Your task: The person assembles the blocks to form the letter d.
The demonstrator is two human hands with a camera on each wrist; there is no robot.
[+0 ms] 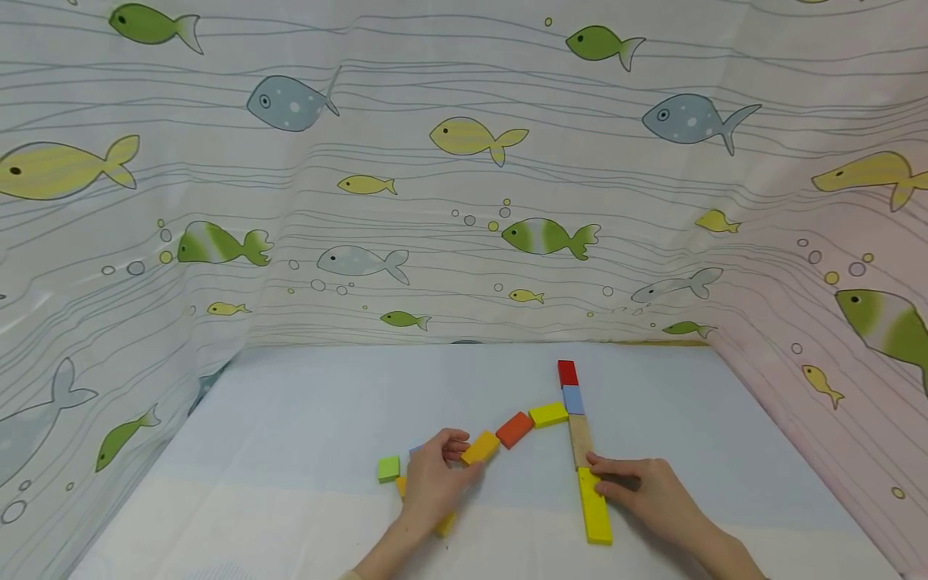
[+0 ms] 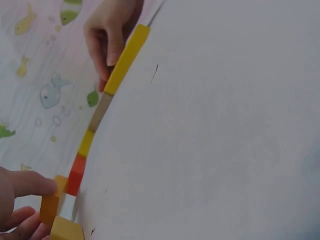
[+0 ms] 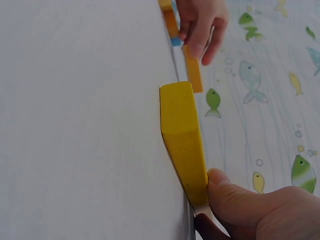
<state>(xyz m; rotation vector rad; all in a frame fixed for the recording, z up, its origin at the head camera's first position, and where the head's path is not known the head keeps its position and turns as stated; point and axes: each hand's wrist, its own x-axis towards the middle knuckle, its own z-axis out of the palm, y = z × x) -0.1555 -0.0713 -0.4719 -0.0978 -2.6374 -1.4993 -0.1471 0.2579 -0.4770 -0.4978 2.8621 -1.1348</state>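
Note:
My left hand [image 1: 438, 475] pinches an orange-yellow block [image 1: 482, 449] between thumb and fingers, close to the lower end of a slanting row. That row has a red-orange block [image 1: 515, 429] and a short yellow block [image 1: 548, 415], which meets a straight column. From the far end, the column runs through a red block [image 1: 568, 373], a blue block [image 1: 573, 399], a plain wood block [image 1: 581, 441] and a long yellow block [image 1: 594, 506]. Thumb and index finger of my right hand [image 1: 656, 495] grip the long yellow block near its far end, beside the wood block.
A light green block [image 1: 388, 469] lies left of my left hand. Another yellow block [image 1: 445, 525] and a blue one [image 1: 416, 451] are partly hidden by that hand. A fish-patterned curtain [image 1: 435, 225] surrounds the back and sides of the white table [image 1: 290, 419].

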